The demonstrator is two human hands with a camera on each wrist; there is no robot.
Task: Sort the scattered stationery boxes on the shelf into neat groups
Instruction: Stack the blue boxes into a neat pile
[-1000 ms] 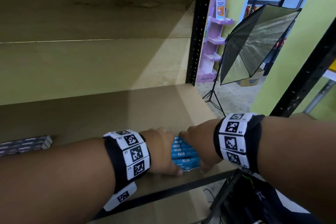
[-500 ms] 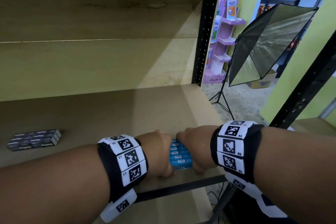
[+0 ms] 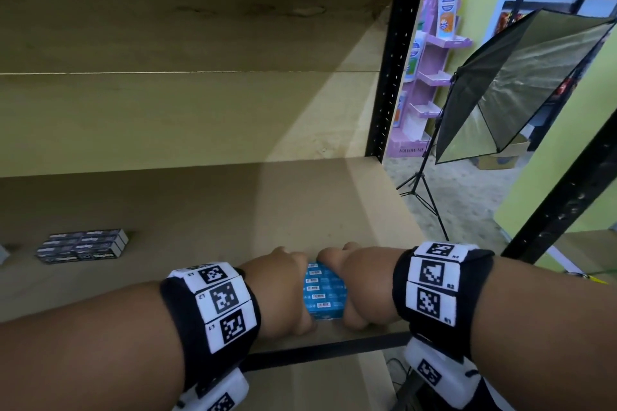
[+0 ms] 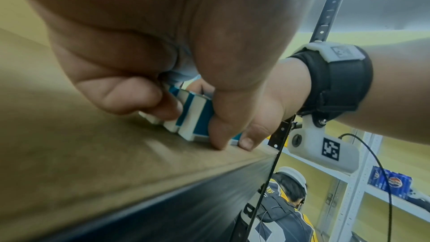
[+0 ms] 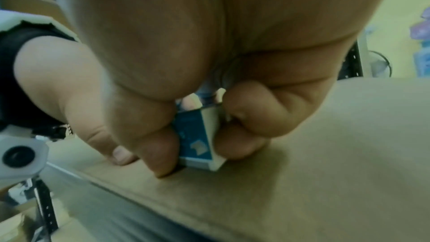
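Observation:
A row of several small blue stationery boxes [image 3: 322,292] stands on edge on the wooden shelf [image 3: 207,207], close to its front edge. My left hand [image 3: 283,290] grips the row's left end, and my right hand [image 3: 350,287] grips the right end, fingers curled round the ends. In the left wrist view the blue and white boxes [image 4: 190,117] sit between my thumb and fingers. The right wrist view shows an end box [image 5: 197,139] pinched the same way. A neat block of dark boxes [image 3: 81,245] lies flat at the shelf's left.
A black upright post [image 3: 389,77] bounds the shelf at the right. Beyond it stand a softbox light on a tripod [image 3: 500,90] and a purple display rack [image 3: 430,70]. The black front rail [image 3: 317,349] runs just below my hands. A grey object [image 3: 3,253] peeks in far left.
Both hands have squeezed the blue boxes into a tighter, straighter row. The view has shifted left, so the dark boxes show further into the frame.

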